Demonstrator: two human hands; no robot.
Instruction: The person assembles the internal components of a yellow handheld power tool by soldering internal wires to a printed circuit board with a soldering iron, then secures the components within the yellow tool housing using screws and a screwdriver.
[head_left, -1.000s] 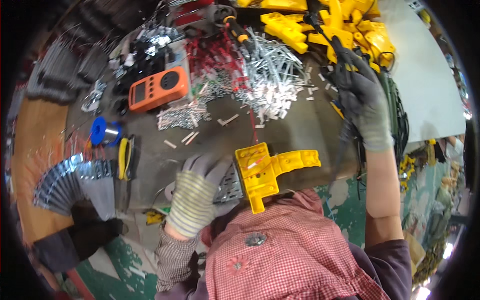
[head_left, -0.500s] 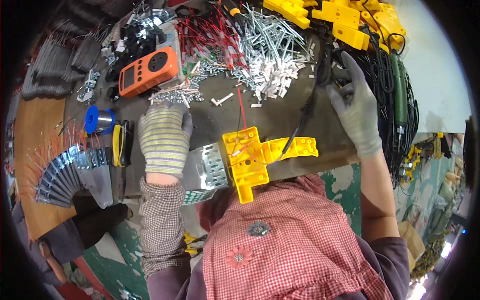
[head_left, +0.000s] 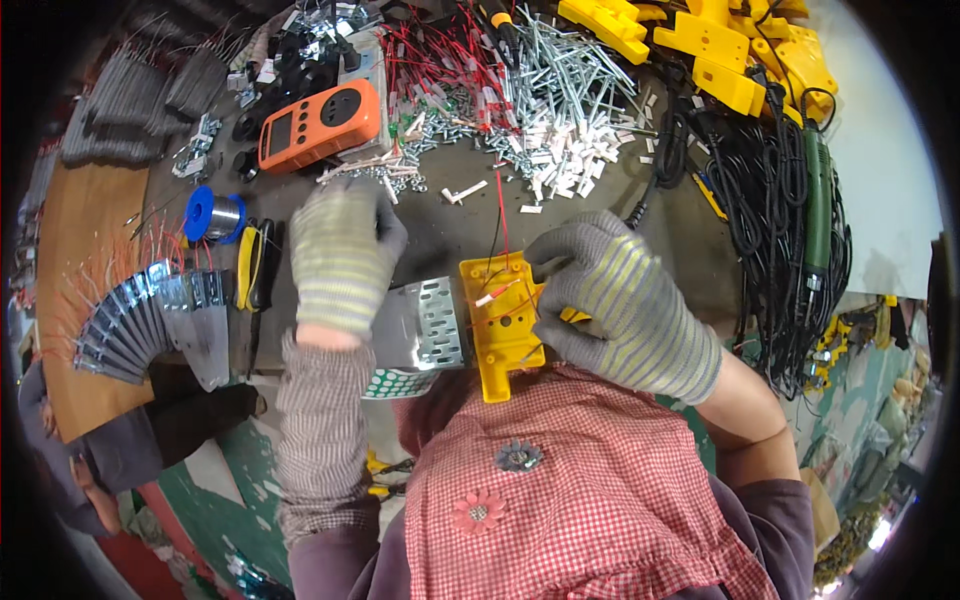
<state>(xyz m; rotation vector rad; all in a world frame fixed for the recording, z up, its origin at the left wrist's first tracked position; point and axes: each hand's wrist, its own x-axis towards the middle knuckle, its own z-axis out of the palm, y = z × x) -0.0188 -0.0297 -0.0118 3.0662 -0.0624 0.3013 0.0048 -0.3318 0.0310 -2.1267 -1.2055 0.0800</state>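
Observation:
My left hand (head_left: pixel 345 255), in a striped glove, is blurred at the near edge of a pile of small screws (head_left: pixel 405 175). Its fingertips are hidden. My right hand (head_left: pixel 630 310), also gloved, reaches over the handle side of a yellow plastic housing half (head_left: pixel 490 345), its curved fingers and thumb apart. Red and dark wires with a white sleeve (head_left: pixel 497 294) lie in the housing, and one red wire runs up from it. A perforated metal sheet part (head_left: pixel 420 320) adjoins the housing's left side. The black cable (head_left: pixel 645 205) passes behind my right hand.
An orange meter (head_left: pixel 320 125), red wires (head_left: pixel 430 60), long screws (head_left: pixel 570 70) and white pieces (head_left: pixel 565 155) lie at the back. Solder spool (head_left: pixel 215 215), pliers (head_left: pixel 255 262) and fanned metal plates (head_left: pixel 140 320) are left. Black cables (head_left: pixel 725 190) and a green-handled tool (head_left: pixel 817 200) are right.
My right hand has come down and left from the black cable onto the housing, covering its handle. My left hand stays by the screws, now blurred. The whole view has shifted slightly.

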